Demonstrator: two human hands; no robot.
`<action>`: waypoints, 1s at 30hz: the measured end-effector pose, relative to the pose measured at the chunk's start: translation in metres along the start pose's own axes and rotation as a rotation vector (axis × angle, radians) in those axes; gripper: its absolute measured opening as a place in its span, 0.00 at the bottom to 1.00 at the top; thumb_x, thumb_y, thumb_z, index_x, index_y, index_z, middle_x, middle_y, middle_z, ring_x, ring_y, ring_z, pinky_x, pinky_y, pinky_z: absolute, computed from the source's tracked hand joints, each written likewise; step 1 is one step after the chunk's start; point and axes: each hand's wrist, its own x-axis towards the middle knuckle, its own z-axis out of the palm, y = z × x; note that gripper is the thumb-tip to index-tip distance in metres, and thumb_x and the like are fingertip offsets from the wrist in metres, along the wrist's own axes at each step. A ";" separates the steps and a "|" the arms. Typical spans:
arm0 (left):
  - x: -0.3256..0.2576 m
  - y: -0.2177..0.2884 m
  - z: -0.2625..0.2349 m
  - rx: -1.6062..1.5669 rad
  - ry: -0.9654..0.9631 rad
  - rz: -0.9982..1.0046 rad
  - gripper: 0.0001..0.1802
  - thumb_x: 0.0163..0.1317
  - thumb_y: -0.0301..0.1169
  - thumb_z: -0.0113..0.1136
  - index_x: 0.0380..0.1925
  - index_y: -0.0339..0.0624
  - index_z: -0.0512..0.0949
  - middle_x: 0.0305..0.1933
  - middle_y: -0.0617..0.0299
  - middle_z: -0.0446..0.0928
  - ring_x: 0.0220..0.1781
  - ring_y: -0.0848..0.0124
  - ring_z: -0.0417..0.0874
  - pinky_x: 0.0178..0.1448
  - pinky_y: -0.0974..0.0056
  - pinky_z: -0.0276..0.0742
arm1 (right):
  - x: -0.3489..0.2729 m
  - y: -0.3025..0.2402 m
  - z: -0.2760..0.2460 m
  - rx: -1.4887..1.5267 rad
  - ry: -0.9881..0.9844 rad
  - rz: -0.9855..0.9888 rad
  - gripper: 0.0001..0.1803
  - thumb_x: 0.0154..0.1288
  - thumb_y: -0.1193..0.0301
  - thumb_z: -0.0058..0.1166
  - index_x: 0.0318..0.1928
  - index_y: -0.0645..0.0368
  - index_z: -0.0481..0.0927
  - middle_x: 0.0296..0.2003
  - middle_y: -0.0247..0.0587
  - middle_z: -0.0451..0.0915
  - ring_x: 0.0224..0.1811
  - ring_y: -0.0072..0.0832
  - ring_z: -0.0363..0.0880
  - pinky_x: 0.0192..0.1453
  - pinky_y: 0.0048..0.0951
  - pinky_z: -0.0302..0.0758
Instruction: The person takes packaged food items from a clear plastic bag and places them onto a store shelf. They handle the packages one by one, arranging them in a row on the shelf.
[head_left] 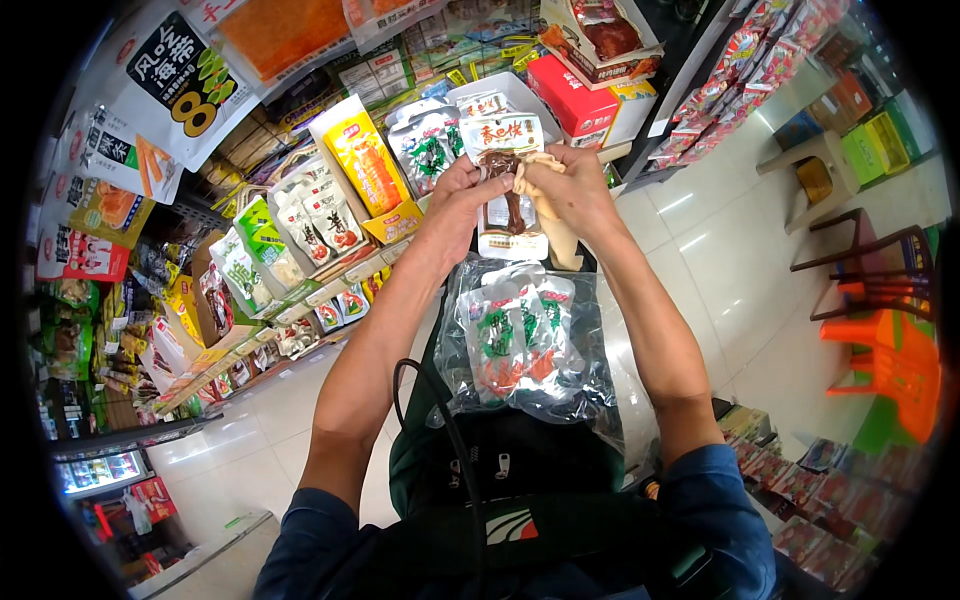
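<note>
In front of the shelf I hold up a white snack pouch [512, 232] with a dark brown piece of meat showing on its face. My left hand [455, 205] pinches the pouch at its left side, thumb across the front. A beige cloth [552, 225] is bunched in my right hand [583, 197] and pressed against the pouch's right side; it hangs down beside the pouch. Below my hands, a clear plastic bag [590, 375] with several silver-white pouches [522, 330] rests against a dark bag [510, 440] at my front.
A yellow box [368, 165] and a white box [520, 92] of silver pouches stand on the shelf beyond my hands. A red box [570, 98] sits farther right. Large hanging packets [165, 85] crowd the upper left. Orange plastic stools [890, 365] stand on the tiled floor at right.
</note>
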 end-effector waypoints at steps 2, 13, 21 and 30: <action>0.001 -0.002 -0.001 -0.019 0.006 -0.019 0.20 0.69 0.25 0.67 0.59 0.37 0.77 0.58 0.56 0.84 0.56 0.68 0.87 0.61 0.59 0.84 | 0.004 0.007 -0.002 0.001 -0.007 0.004 0.14 0.66 0.68 0.61 0.43 0.68 0.87 0.32 0.34 0.85 0.32 0.17 0.80 0.35 0.23 0.76; 0.003 0.016 -0.011 -0.383 -0.086 -0.147 0.21 0.71 0.37 0.56 0.58 0.39 0.78 0.54 0.55 0.86 0.55 0.62 0.88 0.64 0.52 0.82 | -0.020 0.005 -0.029 0.391 -0.160 0.214 0.13 0.76 0.71 0.54 0.53 0.65 0.85 0.39 0.38 0.87 0.35 0.21 0.84 0.40 0.22 0.80; 0.011 -0.004 -0.020 -0.850 -0.427 -0.153 0.22 0.73 0.42 0.47 0.51 0.33 0.74 0.28 0.64 0.66 0.29 0.72 0.70 0.35 0.68 0.70 | -0.051 -0.034 0.009 0.135 -0.330 0.045 0.14 0.74 0.66 0.65 0.48 0.67 0.86 0.42 0.35 0.87 0.42 0.16 0.81 0.47 0.22 0.80; 0.018 -0.017 -0.031 -1.028 -0.651 -0.227 0.20 0.74 0.41 0.49 0.50 0.34 0.76 0.26 0.65 0.66 0.23 0.72 0.68 0.28 0.68 0.67 | -0.063 -0.046 0.023 -0.009 -0.333 -0.050 0.10 0.73 0.73 0.63 0.47 0.69 0.84 0.42 0.37 0.88 0.44 0.18 0.82 0.51 0.26 0.81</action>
